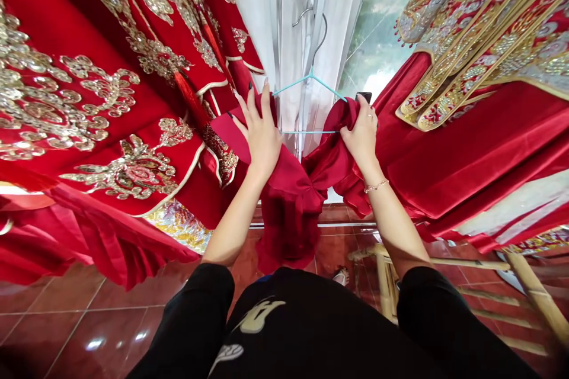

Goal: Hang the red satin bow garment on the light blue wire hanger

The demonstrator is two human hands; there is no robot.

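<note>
Noted left hand (263, 136) splayed on, right hand (362, 135) gripping, red garment (291, 177) at ends of hanger (312, 75); judged slip-prone if tugged unevenly.

Hanger (312, 75): standing upright, sloping down to both sides in thin pale-blue arms from a central peak.
Metal hook (326, 29): rising silver-grey above the hanger's peak, curling over toward the left.
Crossbar (311, 131): running thin and nearly level along the hanger's base, showing bare in the middle.
Red garment (288, 180): draping over both ends of the hanger.
Left panel (240, 150): spreading fairly smooth beyond the hanger's left end.
Right panel (331, 157): crumpling into loose folds beneath the hanger's right end.
Lower part (291, 231): falling in darker folds below the hanger.
</note>
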